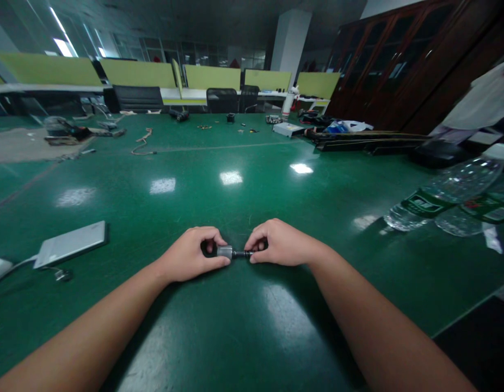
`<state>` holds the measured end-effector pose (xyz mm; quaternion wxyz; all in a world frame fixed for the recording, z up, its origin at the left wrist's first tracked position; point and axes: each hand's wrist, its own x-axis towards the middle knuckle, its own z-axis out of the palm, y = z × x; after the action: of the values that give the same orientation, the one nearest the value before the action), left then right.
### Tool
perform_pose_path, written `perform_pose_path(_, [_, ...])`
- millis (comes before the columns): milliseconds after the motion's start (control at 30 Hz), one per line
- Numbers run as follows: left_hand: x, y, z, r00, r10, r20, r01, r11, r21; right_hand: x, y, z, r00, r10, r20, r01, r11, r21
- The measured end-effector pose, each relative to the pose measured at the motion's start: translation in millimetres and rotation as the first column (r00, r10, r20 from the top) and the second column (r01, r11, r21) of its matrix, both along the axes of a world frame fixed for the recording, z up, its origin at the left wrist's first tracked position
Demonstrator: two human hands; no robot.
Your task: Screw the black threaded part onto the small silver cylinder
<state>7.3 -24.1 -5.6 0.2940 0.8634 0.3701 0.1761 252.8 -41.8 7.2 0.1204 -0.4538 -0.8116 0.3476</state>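
Note:
Close above the green tabletop (252, 332), my two hands meet around one small part. My left hand (190, 255) pinches a short grey metal cylinder (225, 251) between thumb and fingers. From its right side a thin dark ribbed shaft (239, 254) runs straight toward my right hand (283, 243). The thumb and forefinger of that hand close on the shaft's far end. My fingertips cover that end, so its shape is hidden. Cylinder and shaft lie in one line, level with the table; whether they are joined I cannot tell.
A silver flat device (74, 245) with a white cable lies at left. Two clear water bottles (423, 207) with green labels stand at right, near a person's white sleeve (476, 98). Farther back are a brown cord (142, 142), a grey box (288, 129) and dark strips (358, 142).

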Motion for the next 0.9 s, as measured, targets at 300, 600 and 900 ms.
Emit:
perform_pose_path(300, [0, 1, -1.1, 1.000, -0.004, -0.001, 0.004, 1.000, -0.001, 3, 1, 1.4, 1.000, -0.016, 0.005, 0.016, 0.999, -0.029])
perform_pose_path(600, [-2, -1, 0.6, 1.000, 0.016, -0.004, -0.016, 1.000, -0.016, 16, 3, 8.2, 0.987, -0.126, 0.095, 0.130, 0.991, -0.030])
perform_pose_path(900, [-3, -1, -0.1, 1.000, 0.009, 0.008, -0.009, 1.000, -0.010, 14, 1, 8.2, 0.997, -0.039, 0.062, 0.039, 0.999, 0.004])
